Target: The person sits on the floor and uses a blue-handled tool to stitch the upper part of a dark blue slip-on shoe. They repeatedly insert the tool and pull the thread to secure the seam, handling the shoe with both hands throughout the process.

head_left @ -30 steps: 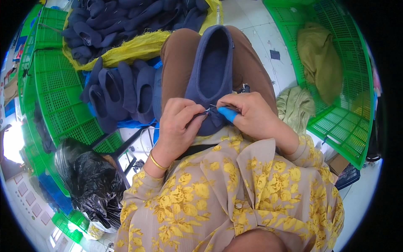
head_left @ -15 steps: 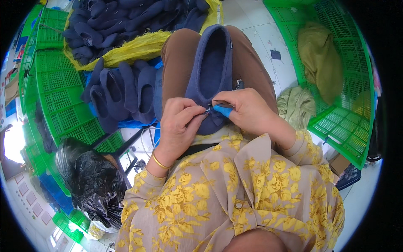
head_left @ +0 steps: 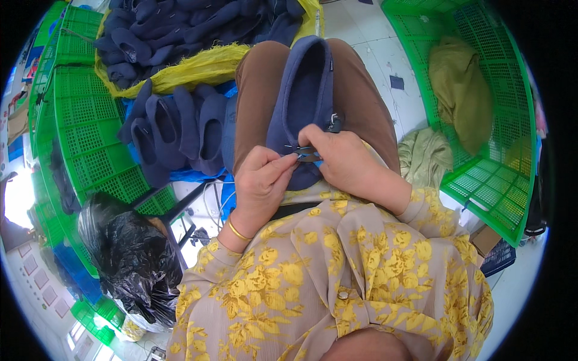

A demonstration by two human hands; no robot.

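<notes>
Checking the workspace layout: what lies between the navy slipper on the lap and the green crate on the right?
In the head view, between the navy slipper and the green crate lie the brown-trousered right thigh, pale floor, and a crumpled olive cloth.

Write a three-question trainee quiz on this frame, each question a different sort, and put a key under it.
1. True or false: the navy felt slipper lies on the person's lap.
2. What does the right hand hold against the slipper's edge? A) small snips B) a brush C) a tape roll
3. Fill in: the left hand wears a gold ____ at the wrist.

Key:
1. True; it rests along the brown trousers.
2. A; small snips, mostly hidden by the fingers.
3. Bangle.
</notes>
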